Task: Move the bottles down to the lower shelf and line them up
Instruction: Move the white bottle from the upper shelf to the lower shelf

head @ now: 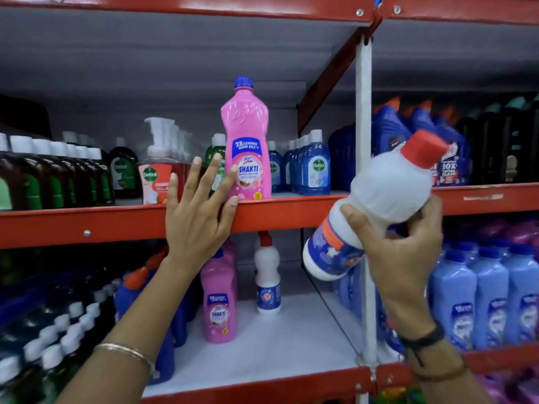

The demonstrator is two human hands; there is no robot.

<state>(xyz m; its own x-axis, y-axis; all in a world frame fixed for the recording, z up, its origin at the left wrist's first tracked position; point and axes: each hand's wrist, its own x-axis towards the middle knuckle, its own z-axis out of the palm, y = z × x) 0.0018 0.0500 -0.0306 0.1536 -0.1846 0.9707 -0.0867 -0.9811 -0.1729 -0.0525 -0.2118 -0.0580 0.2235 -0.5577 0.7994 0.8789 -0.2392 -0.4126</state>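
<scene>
A tall pink bottle with a blue cap (247,144) stands at the front of the upper shelf (116,221). My left hand (198,211) is spread open just left of it, fingertips almost touching its label. My right hand (405,246) grips a white bottle with a red cap (376,199), tilted, in front of the white upright post. On the lower shelf (291,330) stand another pink bottle (219,298) and a small white bottle with a red cap (267,279), side by side with a gap between them.
Brown, green and blue small bottles and pump dispensers (159,158) crowd the upper shelf behind. Dark blue bottles (414,132) fill the upper right bay, light blue ones (478,298) the lower right. A white post (364,141) divides the bays. White-capped bottles (58,339) sit lower left.
</scene>
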